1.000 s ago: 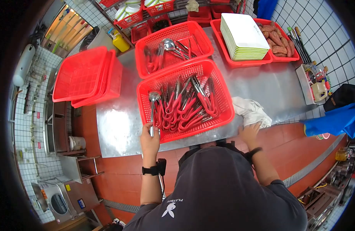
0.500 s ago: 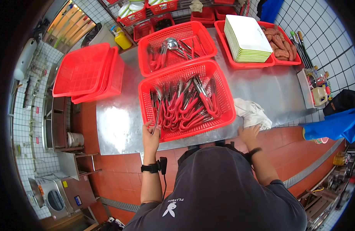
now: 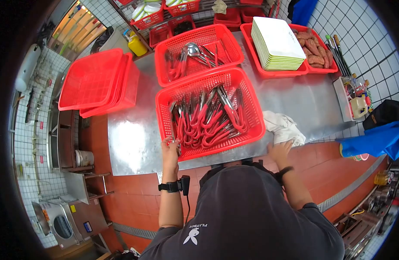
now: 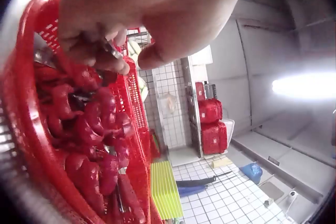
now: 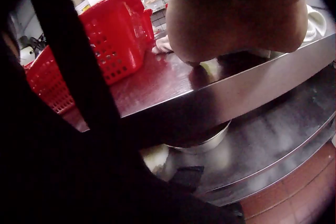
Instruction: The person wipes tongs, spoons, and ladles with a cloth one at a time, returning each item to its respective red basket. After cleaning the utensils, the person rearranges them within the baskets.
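Note:
My left hand (image 3: 169, 152) is at the near left corner of the front red basket (image 3: 251, 130). Its thumb and fingers pinch the metal handle (image 4: 113, 50) of a ladle, whose bowl is down among the utensils. Tongs with red grips (image 3: 210, 117) lie heaped in this basket, loops toward me. To the right, my right hand (image 3: 281, 151) rests on the table's front edge, fingers extended against a crumpled white cloth (image 3: 284, 128).
Behind stands another red basket (image 3: 227, 39) with ladles and tongs. Stacked red baskets (image 3: 91, 82) sit at left. A pile of white plates (image 3: 277, 39) and a basket of brown sausage-like food (image 3: 314, 50) stand at back right on the metal table (image 3: 312, 99).
The ladle, first raised at the basket's left side, has turned and gone down among the tongs, its handle still in my left hand. My right hand stays by the cloth.

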A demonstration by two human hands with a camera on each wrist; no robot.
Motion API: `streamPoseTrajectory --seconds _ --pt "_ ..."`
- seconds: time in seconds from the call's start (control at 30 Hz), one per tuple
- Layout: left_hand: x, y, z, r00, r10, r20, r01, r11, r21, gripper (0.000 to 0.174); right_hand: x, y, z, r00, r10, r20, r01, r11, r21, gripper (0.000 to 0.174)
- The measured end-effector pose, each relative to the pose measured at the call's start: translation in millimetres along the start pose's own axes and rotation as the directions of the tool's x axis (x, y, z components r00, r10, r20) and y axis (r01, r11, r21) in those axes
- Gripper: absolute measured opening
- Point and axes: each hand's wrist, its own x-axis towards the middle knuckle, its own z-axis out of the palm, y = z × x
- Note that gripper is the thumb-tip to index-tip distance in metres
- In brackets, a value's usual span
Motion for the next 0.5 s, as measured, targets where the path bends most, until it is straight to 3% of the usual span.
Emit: streamPoseTrajectory --seconds 0.13,0.17,0.2,0.23,0.37,0.43,0.47,0.5 --pt "-1.0 6.3 5.8 0.999 -0.031 0.018 0.033 0.989 -0.147 0.030 -0.2 0.8 -4.7 1.000 -0.001 0.009 0.001 1.000 0.020 0.084" --pt "0.4 14.4 1.0 0.952 -0.164 0.259 0.283 0.796 -0.536 0.022 0.3 0.6 -6.1 1.000 0.002 0.008 -0.002 1.000 0.019 0.084" --pt "0.9 22.5 -2.1 0.842 -0.166 0.514 0.533 0.412 -0.739 0.015 0.7 -0.2 -6.8 0.999 0.012 0.042 -0.012 1.000 0.005 0.085" --pt "2.4 30.0 -0.9 0.793 -0.180 0.582 0.608 0.283 -0.742 0.007 1.1 -1.1 -7.2 0.997 0.019 0.077 -0.019 1.000 -0.008 0.085" --pt "10.1 27.7 1.6 0.817 -0.110 0.566 0.553 0.426 -0.716 0.008 5.8 0.0 7.3 0.997 0.045 0.062 -0.045 0.999 -0.012 0.085" --pt "11.4 28.6 4.4 0.838 -0.180 0.516 0.529 0.505 -0.682 0.009 5.4 4.1 22.4 0.971 -0.039 -0.234 0.048 0.998 0.034 0.077" --pt "10.7 28.8 7.3 0.836 -0.182 0.518 0.532 0.506 -0.679 0.009 7.3 8.2 28.5 0.972 -0.034 -0.233 0.044 0.998 0.035 0.077" --pt "7.1 31.6 12.4 0.880 -0.240 0.411 0.464 0.627 -0.626 0.012 7.6 9.4 28.5 0.980 -0.038 -0.194 0.042 0.999 0.016 0.077"
